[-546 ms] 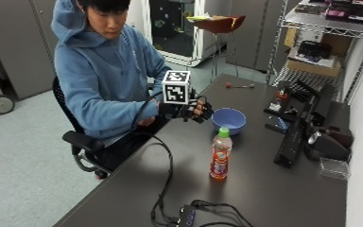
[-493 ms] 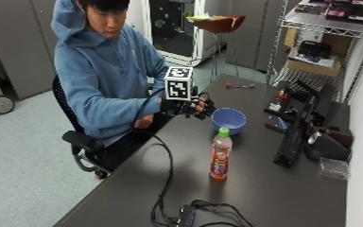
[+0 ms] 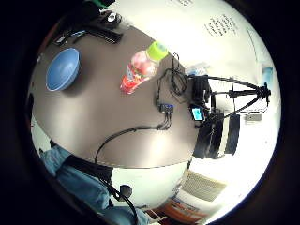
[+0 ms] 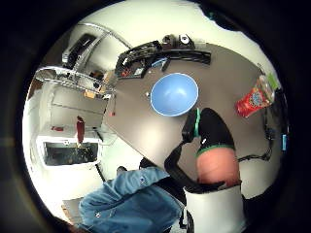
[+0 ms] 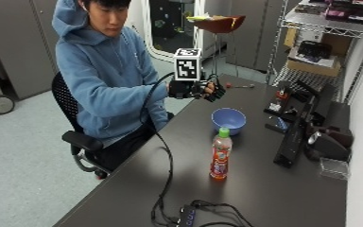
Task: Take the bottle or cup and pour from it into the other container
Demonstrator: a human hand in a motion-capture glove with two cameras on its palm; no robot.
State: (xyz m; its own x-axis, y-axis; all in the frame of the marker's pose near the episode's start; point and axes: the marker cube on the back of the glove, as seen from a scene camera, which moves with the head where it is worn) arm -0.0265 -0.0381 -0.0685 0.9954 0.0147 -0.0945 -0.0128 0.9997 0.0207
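Bottle [image 5: 220, 153] with a green cap and red label stands upright near the middle of the dark counter [image 5: 257, 189], untouched. At its 12 o'clock, a little farther from the camera, sits the blue bowl [image 5: 229, 119], apart from the bottle and open side up. The gloved right hand [image 5: 197, 89] hangs in the air above the counter's near edge, at about 10 o'clock from the bowl, well clear of both things; its fingers are loosely curled and grasp nothing. In the thumb-side palm view the thumb [image 4: 212, 127] shows in front of the bowl [image 4: 174, 94], with the bottle [image 4: 253, 99] off to one side on the counter.

At the bottle's 6 o'clock a small black hub [image 5: 187, 216] lies on the counter amid a tangle of black cable [image 5: 165, 165] that runs up toward the glove. At 3 o'clock from the bottle stand black devices [image 5: 298, 127], crowding the counter's far side, with a clear plastic box [image 5: 333, 166] beside them. Nothing lies between the hand and the bowl or bottle.

The person sits in a black chair [image 5: 74, 137] wearing a blue hooded top [image 5: 106, 80]. Behind the counter stands a wire shelf rack [image 5: 320, 42] holding boxes; the floor is pale grey.
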